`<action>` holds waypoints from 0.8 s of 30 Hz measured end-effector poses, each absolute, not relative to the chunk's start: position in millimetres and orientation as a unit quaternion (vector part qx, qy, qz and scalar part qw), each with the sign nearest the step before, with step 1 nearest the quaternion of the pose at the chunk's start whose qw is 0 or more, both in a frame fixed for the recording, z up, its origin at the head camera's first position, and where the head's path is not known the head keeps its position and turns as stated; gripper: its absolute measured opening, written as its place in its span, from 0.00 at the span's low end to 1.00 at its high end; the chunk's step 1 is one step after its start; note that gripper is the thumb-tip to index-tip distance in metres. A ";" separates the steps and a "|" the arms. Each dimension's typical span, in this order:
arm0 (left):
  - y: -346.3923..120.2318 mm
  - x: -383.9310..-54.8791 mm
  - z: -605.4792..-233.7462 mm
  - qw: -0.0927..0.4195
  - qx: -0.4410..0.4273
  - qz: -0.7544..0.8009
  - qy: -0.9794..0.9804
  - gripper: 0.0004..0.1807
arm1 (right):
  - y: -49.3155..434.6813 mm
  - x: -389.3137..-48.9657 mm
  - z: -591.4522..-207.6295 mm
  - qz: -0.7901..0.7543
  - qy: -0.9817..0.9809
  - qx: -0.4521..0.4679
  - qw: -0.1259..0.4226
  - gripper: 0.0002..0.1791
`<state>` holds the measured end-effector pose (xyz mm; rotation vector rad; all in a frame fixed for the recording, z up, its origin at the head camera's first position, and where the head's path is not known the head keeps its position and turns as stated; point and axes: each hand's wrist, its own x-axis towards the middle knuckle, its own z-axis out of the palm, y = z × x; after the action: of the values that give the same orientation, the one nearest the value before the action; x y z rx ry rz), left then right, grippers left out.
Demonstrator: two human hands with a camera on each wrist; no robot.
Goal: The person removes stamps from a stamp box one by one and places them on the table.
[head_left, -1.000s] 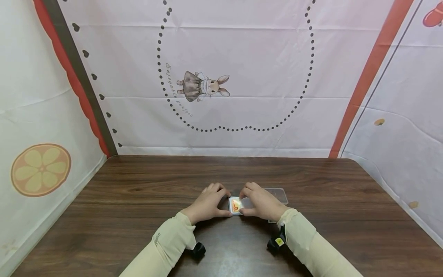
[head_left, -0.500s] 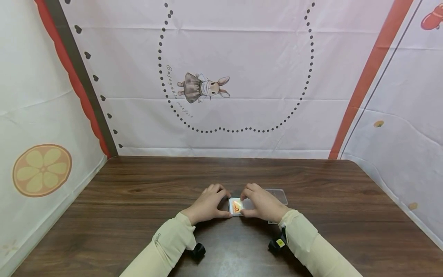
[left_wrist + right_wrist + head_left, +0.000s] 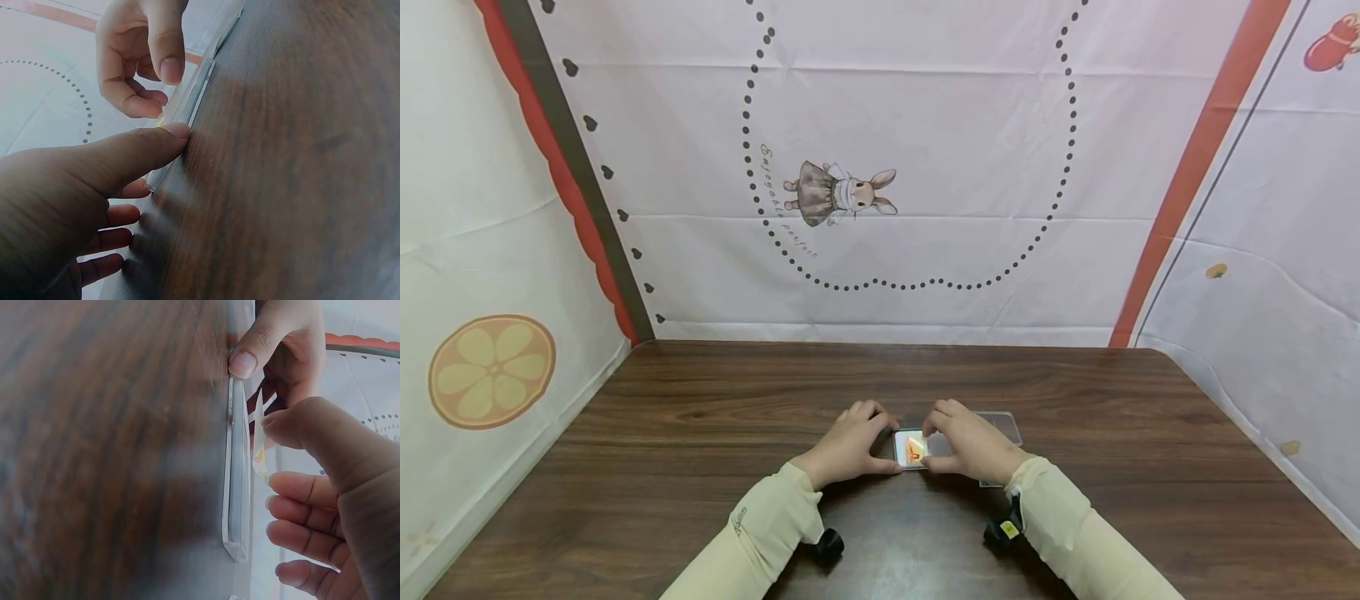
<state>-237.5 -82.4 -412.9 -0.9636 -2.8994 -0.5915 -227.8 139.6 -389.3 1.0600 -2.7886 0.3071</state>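
Note:
A flat slab with clear, glassy edges [image 3: 234, 487] lies on the table between the two hands. My left hand [image 3: 848, 443] grips its left end, thumb on the near edge and fingertips at the far edge. Over the slab, my right hand [image 3: 967, 442] pinches a thin white card with an orange and yellow print [image 3: 259, 440] between thumb and fingers. From the right wrist view the card stands slightly tilted just above the slab's face. Seen from the head, the card [image 3: 913, 450] covers the slab's left part, while a greyish part shows between the right fingers.
A clear shallow plastic cover [image 3: 1006, 427] lies behind the right hand. Another flat piece [image 3: 990, 483] peeks out under the right wrist. The brown wooden table [image 3: 760, 375] runs back to a printed cloth wall [image 3: 962, 183].
The right hand shifts very slightly to the right relative to the left hand, still pinching the card. The left hand keeps its grip; the whole view tilts up slightly.

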 end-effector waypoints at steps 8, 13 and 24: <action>-82.1 -237.7 -413.7 0.017 -0.309 -0.194 -0.931 0.29 | 141.3 -226.6 -388.8 0.105 -0.931 0.344 0.068 0.16; -82.0 -237.9 -415.2 0.016 -0.307 -0.196 -0.931 0.29 | 141.6 -225.7 -389.1 0.104 -0.932 0.340 0.069 0.16; -81.9 -237.4 -414.9 0.014 -0.305 -0.199 -0.931 0.29 | 145.3 -225.4 -389.5 0.103 -0.930 0.344 0.071 0.16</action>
<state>-237.4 -81.9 -414.9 -0.9505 -2.8998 -0.6195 -225.4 145.3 -389.5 1.0358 -2.7982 0.3085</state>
